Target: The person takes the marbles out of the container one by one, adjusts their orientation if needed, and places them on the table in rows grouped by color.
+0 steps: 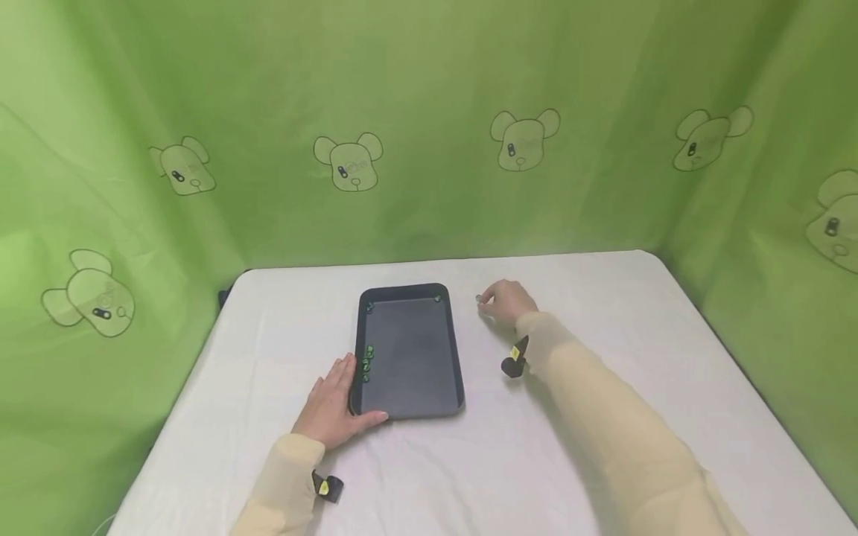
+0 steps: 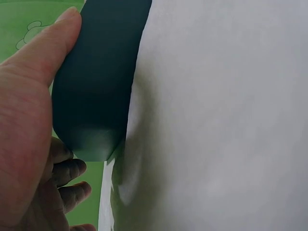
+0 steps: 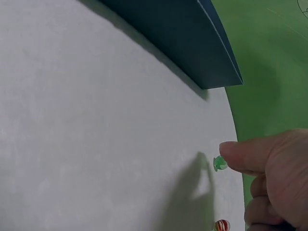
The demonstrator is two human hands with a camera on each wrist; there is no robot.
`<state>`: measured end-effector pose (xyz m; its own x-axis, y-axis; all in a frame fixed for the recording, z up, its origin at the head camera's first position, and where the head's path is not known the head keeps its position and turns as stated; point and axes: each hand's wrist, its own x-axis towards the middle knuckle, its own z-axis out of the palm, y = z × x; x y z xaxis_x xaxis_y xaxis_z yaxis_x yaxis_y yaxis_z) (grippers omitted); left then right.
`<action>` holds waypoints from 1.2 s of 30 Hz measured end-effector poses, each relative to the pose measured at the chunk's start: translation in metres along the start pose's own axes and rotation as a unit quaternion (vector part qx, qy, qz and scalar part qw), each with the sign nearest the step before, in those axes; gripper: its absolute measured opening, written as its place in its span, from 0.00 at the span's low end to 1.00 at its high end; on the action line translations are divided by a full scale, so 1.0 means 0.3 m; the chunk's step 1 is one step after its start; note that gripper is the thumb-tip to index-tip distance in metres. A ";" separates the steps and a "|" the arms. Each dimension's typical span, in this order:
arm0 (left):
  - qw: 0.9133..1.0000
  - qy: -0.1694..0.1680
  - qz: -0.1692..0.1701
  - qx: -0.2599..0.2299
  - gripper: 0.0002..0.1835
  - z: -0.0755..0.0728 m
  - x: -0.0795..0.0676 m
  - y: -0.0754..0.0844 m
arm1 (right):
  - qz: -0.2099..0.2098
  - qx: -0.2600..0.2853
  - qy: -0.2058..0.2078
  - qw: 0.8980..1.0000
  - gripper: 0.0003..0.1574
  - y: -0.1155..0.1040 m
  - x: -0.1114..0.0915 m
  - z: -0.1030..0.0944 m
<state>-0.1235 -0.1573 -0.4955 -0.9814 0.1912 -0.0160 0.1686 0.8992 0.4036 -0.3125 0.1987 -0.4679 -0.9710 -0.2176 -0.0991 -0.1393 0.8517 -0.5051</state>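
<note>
My right hand [image 1: 511,301] is beyond the tray's right side, thumb and finger pinching a small green candy [image 3: 220,163]. Below that candy in the right wrist view lies a red-and-white striped candy [image 3: 222,225], hidden in the head view. A dark rectangular tray [image 1: 412,365] lies left of this hand. My left hand [image 1: 330,408] rests at its near left corner, fingers stretched along the left side and thumb [image 2: 62,41] along the near rim. Inside the tray, several green candies [image 1: 366,365] line the left wall, with single ones in the far left and far right corners.
A white cloth [image 1: 268,335] covers the table. Green curtains [image 1: 429,208] with printed bear heads stand close behind its far edge and along both sides. A dark wrist camera [image 1: 515,365] hangs at the right cuff, another [image 1: 330,488] at the left.
</note>
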 end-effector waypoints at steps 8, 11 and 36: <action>1.000 0.002 0.003 -0.001 0.65 -0.002 0.001 -0.005 | 0.025 -0.012 -0.006 1.000 0.15 0.006 0.011 0.017; 1.000 0.002 0.003 -0.003 0.65 -0.001 0.001 -0.007 | 0.024 -0.015 -0.008 1.000 0.15 0.008 0.012 0.019; 1.000 0.001 -0.002 0.004 0.66 -0.001 -0.002 -0.003 | 0.027 -0.015 -0.004 0.999 0.15 0.030 0.036 0.040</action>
<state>-0.1231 -0.1584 -0.4957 -0.9823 0.1866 -0.0150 0.1654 0.9028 0.3971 -0.3220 0.1982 -0.4838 -0.9757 -0.1741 -0.1330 -0.0921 0.8768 -0.4720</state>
